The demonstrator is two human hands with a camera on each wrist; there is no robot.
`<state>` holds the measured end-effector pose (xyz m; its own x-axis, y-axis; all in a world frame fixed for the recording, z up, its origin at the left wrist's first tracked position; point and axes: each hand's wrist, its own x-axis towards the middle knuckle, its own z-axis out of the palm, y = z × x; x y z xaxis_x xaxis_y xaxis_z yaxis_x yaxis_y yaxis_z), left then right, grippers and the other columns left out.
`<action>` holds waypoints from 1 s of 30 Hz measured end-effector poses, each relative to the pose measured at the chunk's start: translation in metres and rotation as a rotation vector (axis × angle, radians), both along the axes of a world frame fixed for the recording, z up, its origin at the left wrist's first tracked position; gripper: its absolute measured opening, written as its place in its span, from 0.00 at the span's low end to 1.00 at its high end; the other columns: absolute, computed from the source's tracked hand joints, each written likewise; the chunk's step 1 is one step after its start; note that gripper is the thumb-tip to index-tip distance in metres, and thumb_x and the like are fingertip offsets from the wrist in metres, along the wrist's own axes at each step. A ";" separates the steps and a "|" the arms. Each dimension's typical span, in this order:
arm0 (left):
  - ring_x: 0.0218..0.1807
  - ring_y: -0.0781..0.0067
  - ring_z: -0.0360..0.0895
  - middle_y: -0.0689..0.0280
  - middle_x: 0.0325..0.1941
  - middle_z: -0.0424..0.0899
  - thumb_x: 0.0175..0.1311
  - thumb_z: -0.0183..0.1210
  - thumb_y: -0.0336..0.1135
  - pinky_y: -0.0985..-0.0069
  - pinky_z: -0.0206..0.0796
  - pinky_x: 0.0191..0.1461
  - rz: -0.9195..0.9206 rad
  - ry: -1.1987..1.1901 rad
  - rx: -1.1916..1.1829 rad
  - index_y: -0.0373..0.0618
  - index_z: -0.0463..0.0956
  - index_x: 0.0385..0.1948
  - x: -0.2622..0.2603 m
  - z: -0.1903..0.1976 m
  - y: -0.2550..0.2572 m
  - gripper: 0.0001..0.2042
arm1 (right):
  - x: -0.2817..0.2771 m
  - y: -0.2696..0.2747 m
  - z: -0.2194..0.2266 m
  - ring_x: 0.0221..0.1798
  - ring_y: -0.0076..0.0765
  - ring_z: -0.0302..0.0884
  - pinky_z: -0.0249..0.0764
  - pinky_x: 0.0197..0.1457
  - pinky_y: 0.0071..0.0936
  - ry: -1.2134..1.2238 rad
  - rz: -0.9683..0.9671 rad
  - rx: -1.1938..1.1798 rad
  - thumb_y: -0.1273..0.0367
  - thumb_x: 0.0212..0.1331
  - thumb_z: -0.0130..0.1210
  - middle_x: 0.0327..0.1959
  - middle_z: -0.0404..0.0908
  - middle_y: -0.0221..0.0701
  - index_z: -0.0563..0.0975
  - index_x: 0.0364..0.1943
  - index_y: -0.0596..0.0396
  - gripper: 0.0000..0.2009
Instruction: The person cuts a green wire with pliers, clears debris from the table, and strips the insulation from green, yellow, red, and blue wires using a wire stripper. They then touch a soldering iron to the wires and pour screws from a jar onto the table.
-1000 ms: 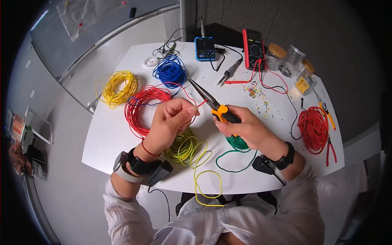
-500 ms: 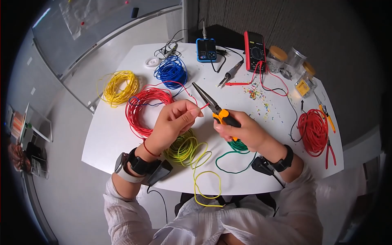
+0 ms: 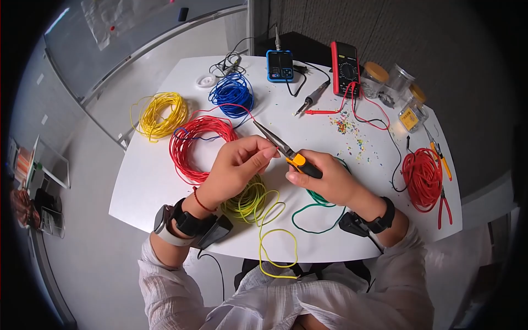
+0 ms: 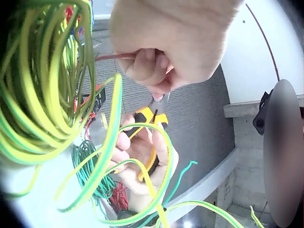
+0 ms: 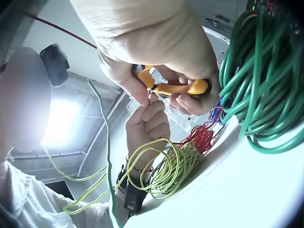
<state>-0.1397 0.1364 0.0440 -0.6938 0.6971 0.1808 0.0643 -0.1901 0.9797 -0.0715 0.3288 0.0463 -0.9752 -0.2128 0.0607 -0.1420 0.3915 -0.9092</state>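
Observation:
My left hand pinches a thin red wire between thumb and curled fingers. The wire runs back toward a large red coil on the table. In my right hand are long-nose pliers with yellow and black handles, gripped with the fingers wrapped round them. Their long nose points up and left, close beside my left fingertips. The wire's end is hidden by my fingers and the pliers. Below the left hand lies a yellow-green coil; under the right hand, a green coil.
Blue and yellow coils lie at the back left. A blue-cased device, soldering iron, red multimeter and jars stand behind. Colourful scraps are scattered right of centre. Another red coil and tools lie right.
The pliers have turned in my right hand and their nose has come closer to my left fingertips. The short red stretch between fingers and pliers no longer shows in the head view.

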 end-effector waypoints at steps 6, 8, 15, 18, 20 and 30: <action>0.20 0.89 0.57 0.76 0.19 0.66 0.63 0.49 0.34 0.87 0.48 0.22 0.007 -0.024 0.017 0.37 0.72 0.31 0.001 0.001 0.001 0.09 | -0.002 0.000 -0.001 0.22 0.17 0.59 0.60 0.26 0.20 -0.056 0.029 -0.081 0.61 0.51 0.56 0.18 0.67 0.25 0.71 0.28 0.59 0.14; 0.20 0.90 0.56 0.76 0.18 0.66 0.63 0.49 0.34 0.88 0.47 0.22 0.001 -0.021 0.016 0.37 0.72 0.31 0.000 0.000 0.001 0.09 | -0.003 0.001 -0.003 0.22 0.18 0.60 0.61 0.27 0.20 -0.044 0.041 -0.103 0.61 0.51 0.56 0.19 0.67 0.25 0.71 0.29 0.59 0.14; 0.17 0.91 0.53 0.78 0.15 0.63 0.63 0.49 0.34 0.88 0.42 0.18 -0.069 -0.125 0.025 0.39 0.73 0.30 -0.004 -0.005 -0.002 0.08 | -0.002 0.003 0.006 0.25 0.22 0.67 0.65 0.31 0.21 0.457 -0.186 0.369 0.68 0.40 0.61 0.23 0.72 0.30 0.72 0.36 0.59 0.17; 0.16 0.91 0.52 0.78 0.15 0.62 0.63 0.49 0.35 0.88 0.42 0.18 -0.011 -0.109 0.044 0.40 0.73 0.29 0.000 -0.003 -0.001 0.09 | -0.005 0.008 0.001 0.28 0.22 0.68 0.65 0.32 0.19 0.265 -0.116 0.190 0.72 0.39 0.59 0.27 0.72 0.29 0.71 0.38 0.61 0.18; 0.16 0.91 0.52 0.78 0.15 0.62 0.63 0.49 0.35 0.88 0.42 0.18 -0.016 -0.119 0.067 0.40 0.73 0.29 0.001 -0.002 -0.001 0.08 | -0.005 0.010 -0.001 0.31 0.21 0.69 0.66 0.34 0.17 0.047 -0.044 0.030 0.74 0.40 0.56 0.31 0.71 0.26 0.70 0.40 0.62 0.18; 0.16 0.91 0.53 0.78 0.15 0.63 0.62 0.49 0.34 0.89 0.42 0.17 -0.013 -0.177 0.087 0.41 0.73 0.28 0.002 -0.003 0.000 0.08 | -0.004 0.009 0.005 0.31 0.20 0.67 0.65 0.35 0.16 0.066 -0.115 -0.038 0.81 0.34 0.49 0.30 0.71 0.27 0.71 0.40 0.63 0.21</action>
